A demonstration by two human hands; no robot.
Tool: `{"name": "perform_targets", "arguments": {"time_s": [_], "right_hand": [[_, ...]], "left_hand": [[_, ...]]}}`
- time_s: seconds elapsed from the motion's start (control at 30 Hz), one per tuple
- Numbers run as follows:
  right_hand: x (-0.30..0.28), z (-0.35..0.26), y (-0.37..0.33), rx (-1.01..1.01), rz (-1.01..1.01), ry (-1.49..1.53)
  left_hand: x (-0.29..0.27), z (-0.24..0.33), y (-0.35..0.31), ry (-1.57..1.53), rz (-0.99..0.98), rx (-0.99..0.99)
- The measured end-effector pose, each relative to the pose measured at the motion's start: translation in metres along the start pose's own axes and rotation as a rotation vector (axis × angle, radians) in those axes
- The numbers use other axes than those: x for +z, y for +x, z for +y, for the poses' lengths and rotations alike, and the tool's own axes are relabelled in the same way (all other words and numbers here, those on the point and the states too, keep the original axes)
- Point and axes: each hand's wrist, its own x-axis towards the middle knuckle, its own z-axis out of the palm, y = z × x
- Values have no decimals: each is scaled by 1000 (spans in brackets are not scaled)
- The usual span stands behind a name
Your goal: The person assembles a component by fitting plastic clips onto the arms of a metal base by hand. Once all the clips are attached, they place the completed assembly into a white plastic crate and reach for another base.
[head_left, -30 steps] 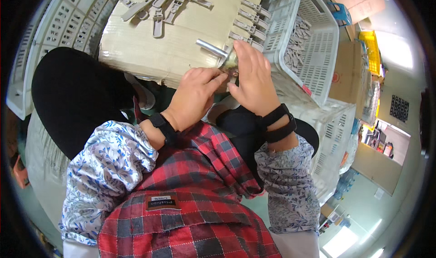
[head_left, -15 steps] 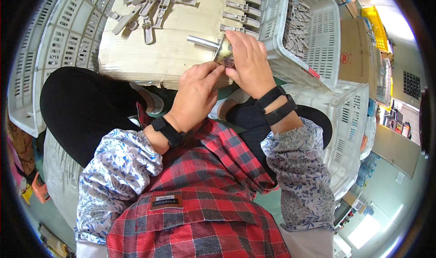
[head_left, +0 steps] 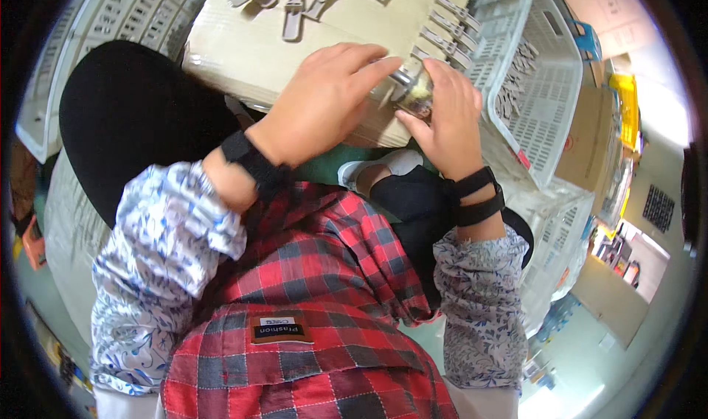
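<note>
My right hand (head_left: 453, 120) is closed around a short, shiny metal cylinder (head_left: 419, 102), thumb below and fingers over its far side. A bright metal rod (head_left: 400, 78) sticks out of the cylinder toward my left hand (head_left: 324, 98). My left fingers curl around the end of that rod, slightly blurred. Both hands are above the near right part of a cream cardboard box (head_left: 243, 58). On its top lie loose grey plastic clips (head_left: 293, 21) in a heap. Beside my right fingers, more grey clips (head_left: 448, 42) are lined up along the box's right edge.
Right of the box stands a pale slotted plastic basket (head_left: 552, 117) holding many grey clips. Another slotted crate (head_left: 151, 14) rises at the left. Brown cartons (head_left: 590, 135) and a yellow basket (head_left: 627, 113) are farther right. My knees flank the box's near side.
My left hand has gone from the cylinder's near side up to the rod. The cylinder and right hand sit further right and lower in view; the whole view has shifted too.
</note>
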Motion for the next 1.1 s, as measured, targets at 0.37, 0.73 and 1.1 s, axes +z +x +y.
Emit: {"name": "perform_targets", "arguments": {"time_s": [0.37, 0.73, 1.1], "right_hand": [[-9, -3, 16, 5, -97, -17], [-13, 18, 31, 14, -187, 72], [-12, 33, 36, 192, -174, 268]], "left_hand": [[38, -23, 7, -150, -2, -76], [35, -23, 20, -159, -56, -89], [38, -33, 40, -107, -109, -151]]}}
